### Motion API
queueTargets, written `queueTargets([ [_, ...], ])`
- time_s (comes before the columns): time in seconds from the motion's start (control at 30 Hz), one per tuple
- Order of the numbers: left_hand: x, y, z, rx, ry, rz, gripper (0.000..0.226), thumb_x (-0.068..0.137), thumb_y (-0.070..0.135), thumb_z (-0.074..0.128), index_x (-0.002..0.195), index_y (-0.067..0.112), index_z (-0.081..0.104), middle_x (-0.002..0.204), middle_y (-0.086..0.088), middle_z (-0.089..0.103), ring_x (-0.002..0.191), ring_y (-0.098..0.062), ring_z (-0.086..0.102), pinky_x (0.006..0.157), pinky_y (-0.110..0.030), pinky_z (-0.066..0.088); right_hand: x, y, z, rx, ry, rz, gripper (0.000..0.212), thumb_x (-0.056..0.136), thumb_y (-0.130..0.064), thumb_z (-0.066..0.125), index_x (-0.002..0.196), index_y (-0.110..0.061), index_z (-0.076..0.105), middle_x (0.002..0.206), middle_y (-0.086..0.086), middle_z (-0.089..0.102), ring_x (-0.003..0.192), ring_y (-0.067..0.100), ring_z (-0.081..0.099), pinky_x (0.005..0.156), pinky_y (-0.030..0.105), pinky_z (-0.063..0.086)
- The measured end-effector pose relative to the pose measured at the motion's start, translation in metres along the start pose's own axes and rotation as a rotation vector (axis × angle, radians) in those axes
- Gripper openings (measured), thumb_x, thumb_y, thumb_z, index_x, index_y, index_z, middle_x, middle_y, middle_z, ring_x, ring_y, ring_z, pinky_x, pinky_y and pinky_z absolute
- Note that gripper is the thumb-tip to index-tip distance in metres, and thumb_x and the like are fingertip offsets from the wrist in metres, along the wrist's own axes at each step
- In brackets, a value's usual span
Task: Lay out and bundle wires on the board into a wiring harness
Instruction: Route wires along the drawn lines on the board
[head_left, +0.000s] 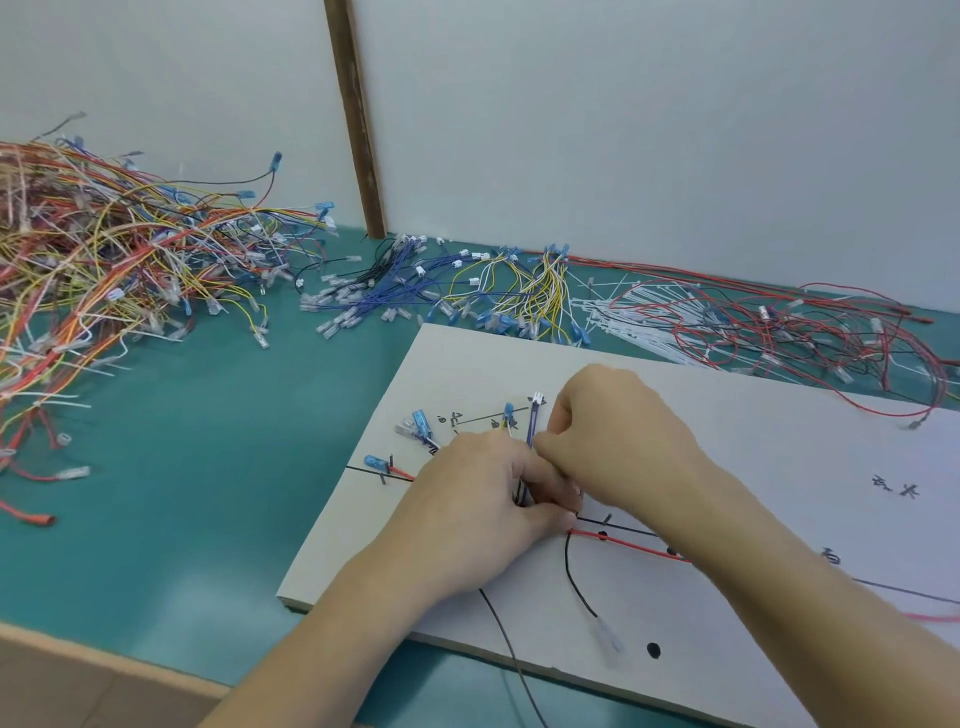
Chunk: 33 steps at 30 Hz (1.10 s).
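Your left hand (480, 512) lies on the board (727, 431) with its fingers curled around a small bunch of wires (524, 491) where the drawn lines meet, thumb toward the red wire (623, 543). Your right hand (618, 431) comes in from the right, just above and touching the left, its fingers bent and pinching at the same bunch near the purple wire (531, 428); what exactly sits between those fingertips is hidden.

The purple wire runs up the board from your hands to a white connector (537, 400). Just left of it a blue terminal (509, 411) stands on a yellow lead, and further left lie two more blue terminals (422, 422) and another (375, 461) at the board's left edge. The red wire leaves your left thumb and follows the drawn line rightward under your right forearm. A black wire (576, 582) curves down from your hands to a clear terminal (608, 631) near the board's front edge.

The board rests tilted on a green table (208, 441). Behind it lie blue and yellow wire groups (498, 291), white cable ties (639, 317), and loose red wires (810, 332). A large tangled pile of wires (104, 249) fills the left.
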<state>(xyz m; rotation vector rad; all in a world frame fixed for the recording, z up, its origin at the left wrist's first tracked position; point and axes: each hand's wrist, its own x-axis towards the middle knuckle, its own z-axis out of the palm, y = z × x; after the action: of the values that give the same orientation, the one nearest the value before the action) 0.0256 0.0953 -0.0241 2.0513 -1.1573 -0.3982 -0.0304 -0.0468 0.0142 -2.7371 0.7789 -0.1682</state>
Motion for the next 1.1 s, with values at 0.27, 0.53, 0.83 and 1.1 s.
queueTargets([
  [0.27,-0.005,-0.003,0.001,-0.127,0.051,0.018,0.014,0.076,0.024,0.082,0.081,0.037,0.082,0.069,0.023,0.072,0.055,0.005,0.055,0.054,-0.007,0.037,-0.033,0.014,0.005,0.162,0.016,-0.020,0.019,0.084,-0.025,0.060,0.071,-0.020,0.072,0.064,-0.001,0.067,0.065,0.022,0.064,0.059,0.034,0.055],
  [0.53,0.013,-0.005,-0.027,-0.065,0.067,-0.028,0.018,0.089,0.020,0.073,0.091,0.038,0.075,0.087,0.021,0.074,0.057,-0.001,0.060,0.061,-0.023,0.051,-0.066,0.016,0.006,0.361,-0.005,-0.079,0.022,0.090,-0.020,0.054,0.078,-0.003,0.061,0.062,0.016,0.051,0.053,0.013,0.028,0.047,0.023,0.033],
  [0.83,0.018,0.009,-0.014,0.236,-0.098,0.100,0.014,0.093,0.024,0.069,0.097,0.031,0.080,0.107,0.010,0.066,0.095,-0.009,0.058,0.090,-0.033,0.046,-0.102,0.007,0.017,0.327,0.046,-0.070,0.023,0.095,-0.028,0.051,0.081,-0.013,0.061,0.066,0.009,0.055,0.063,0.025,0.045,0.060,0.041,0.047],
  [1.1,0.008,0.006,-0.014,0.204,-0.079,0.198,0.020,0.090,0.018,0.067,0.096,0.032,0.081,0.107,0.019,0.066,0.098,0.004,0.053,0.088,-0.007,0.033,-0.135,0.028,0.003,0.310,0.054,0.017,0.017,0.090,-0.034,0.063,0.091,-0.048,0.073,0.079,-0.024,0.065,0.069,0.003,0.056,0.069,0.019,0.047],
])
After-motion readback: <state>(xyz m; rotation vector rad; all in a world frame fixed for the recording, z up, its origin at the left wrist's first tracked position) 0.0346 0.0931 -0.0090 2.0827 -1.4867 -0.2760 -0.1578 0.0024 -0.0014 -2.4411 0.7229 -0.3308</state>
